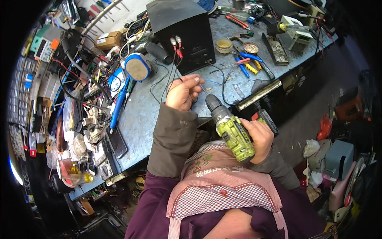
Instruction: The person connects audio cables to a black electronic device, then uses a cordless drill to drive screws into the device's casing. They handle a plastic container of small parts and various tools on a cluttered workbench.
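A green-yellow cordless drill (235, 137) is gripped in my right hand (259, 137), its chuck pointing up and left. A thin bit (204, 88) runs from the chuck to the fingertips of my left hand (184, 92). That hand is closed with its fingers curled; what they pinch, if anything, is too small to tell. Just beyond stands a black box (183, 34), with white and red cable plugs (177, 44) in its side. Their thin dark cables (172, 75) hang past my left hand to the blue bench (139, 105).
Blue-handled pliers (250, 56), a screwdriver (242, 61), round tins (223, 45) and a metal tray (275, 49) lie to the right. At left are a soldering iron (118, 104), a round blue-rimmed object (137, 67), a dark phone (115, 143) and heaped parts. A drawer edge (260, 95) borders the bench.
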{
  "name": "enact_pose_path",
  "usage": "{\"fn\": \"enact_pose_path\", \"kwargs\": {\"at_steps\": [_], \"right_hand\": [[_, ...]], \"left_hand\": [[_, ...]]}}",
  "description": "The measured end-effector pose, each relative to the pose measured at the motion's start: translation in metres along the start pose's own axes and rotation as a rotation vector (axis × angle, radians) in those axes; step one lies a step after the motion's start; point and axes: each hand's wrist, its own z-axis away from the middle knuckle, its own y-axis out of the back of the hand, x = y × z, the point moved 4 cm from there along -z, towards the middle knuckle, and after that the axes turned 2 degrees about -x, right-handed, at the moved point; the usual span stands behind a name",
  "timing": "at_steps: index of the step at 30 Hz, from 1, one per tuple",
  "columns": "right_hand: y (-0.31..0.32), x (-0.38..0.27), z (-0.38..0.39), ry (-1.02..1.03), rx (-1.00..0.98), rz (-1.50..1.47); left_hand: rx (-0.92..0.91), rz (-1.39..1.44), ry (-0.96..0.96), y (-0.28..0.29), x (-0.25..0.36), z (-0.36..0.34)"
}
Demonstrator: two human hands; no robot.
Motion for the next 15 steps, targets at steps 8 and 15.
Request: {"fn": "enact_pose_path", "kwargs": {"at_steps": [8, 15], "right_hand": [[-0.020, 0.029, 0.038, -0.083, 0.081, -0.436], [-0.028, 0.037, 0.056, -0.142, 0.025, -0.534]], "left_hand": [[-0.235, 0.541, 0.210, -0.010, -0.028, 0.026], [-0.246, 0.672, 0.197, -0.007, -0.039, 0.043]]}}
